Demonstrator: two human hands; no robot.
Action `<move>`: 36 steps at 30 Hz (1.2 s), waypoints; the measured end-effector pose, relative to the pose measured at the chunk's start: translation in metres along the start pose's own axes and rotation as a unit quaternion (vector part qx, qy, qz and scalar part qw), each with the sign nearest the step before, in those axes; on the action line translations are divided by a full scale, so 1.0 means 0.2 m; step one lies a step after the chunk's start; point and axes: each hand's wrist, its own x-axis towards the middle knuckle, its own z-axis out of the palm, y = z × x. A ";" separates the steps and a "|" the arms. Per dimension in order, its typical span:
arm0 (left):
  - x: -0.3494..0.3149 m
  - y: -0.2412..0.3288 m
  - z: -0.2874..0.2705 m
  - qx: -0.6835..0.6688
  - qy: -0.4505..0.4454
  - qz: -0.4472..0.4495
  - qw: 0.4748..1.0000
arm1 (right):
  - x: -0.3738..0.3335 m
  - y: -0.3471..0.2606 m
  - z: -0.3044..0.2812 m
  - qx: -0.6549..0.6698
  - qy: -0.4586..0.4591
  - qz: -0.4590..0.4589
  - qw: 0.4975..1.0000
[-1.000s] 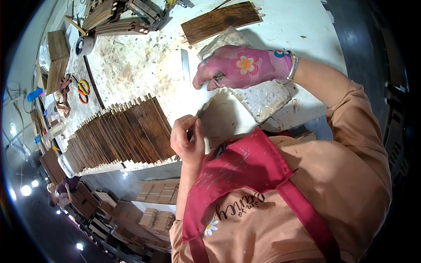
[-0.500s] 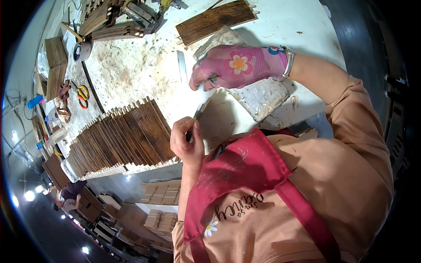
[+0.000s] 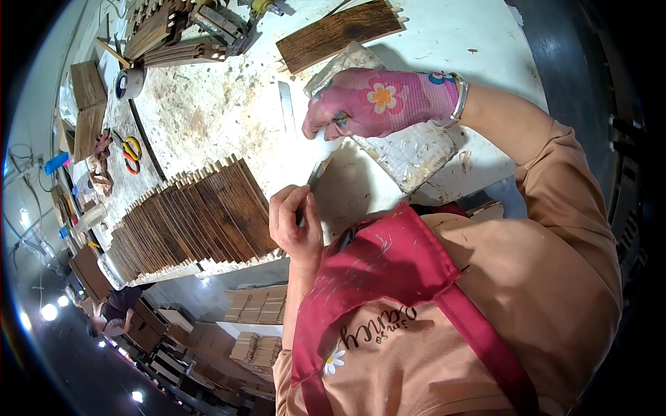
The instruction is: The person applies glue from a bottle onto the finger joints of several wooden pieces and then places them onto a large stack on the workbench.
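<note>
My left hand [image 3: 297, 222], bare, is closed around a narrow dark strip [image 3: 318, 172] that points up and away from the fingers; its exact kind does not show. Just beyond its tip, my right hand [image 3: 371, 104], in a pink flowered glove, has its fingers curled together over the bright white tabletop. Whatever those fingers may hold is hidden. A flat metal strip [image 3: 286, 106] lies beside the gloved fingers. Under the right wrist is a stained, plastic-wrapped slab [image 3: 413, 163]. Close to my left hand stands a long row of dark brown wooden slats [image 3: 201, 215] with pale pegs.
A dark wooden panel [image 3: 340, 36] with pale pegs lies at the far side. More wooden pieces [image 3: 184, 54] and a metal tool [image 3: 220, 24] are at the far left. Left are a tape roll [image 3: 130, 83] and yellow-and-red scissors [image 3: 132, 154]. A person [image 3: 114, 315] is in the background.
My gloved right hand has shifted very slightly to the right. My left hand stays almost where it was, still gripping the dark strip. The person in the background has moved a little.
</note>
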 end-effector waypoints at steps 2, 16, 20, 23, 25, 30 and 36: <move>0.00 0.00 0.00 0.006 0.004 -0.005 1.000 | 0.00 0.00 0.00 0.001 -0.004 -0.003 1.000; 0.00 -0.01 0.02 0.021 0.009 0.006 1.000 | 0.01 0.03 0.00 0.041 0.000 0.006 0.999; 0.01 0.01 0.02 0.025 0.003 0.008 1.000 | 0.01 0.00 -0.02 0.045 -0.009 0.026 0.999; 0.02 0.02 0.01 0.050 -0.010 0.007 0.999 | 0.00 0.00 -0.02 0.048 -0.004 0.017 0.999; 0.02 0.02 0.01 0.060 -0.014 0.008 0.998 | 0.00 0.01 -0.02 0.047 0.000 0.008 0.999; 0.03 0.02 0.02 0.069 -0.015 0.009 0.997 | 0.00 0.01 -0.02 0.047 -0.010 0.026 0.998; 0.03 0.02 0.02 0.077 -0.013 0.008 0.997 | 0.01 0.01 -0.02 0.057 -0.011 0.033 0.998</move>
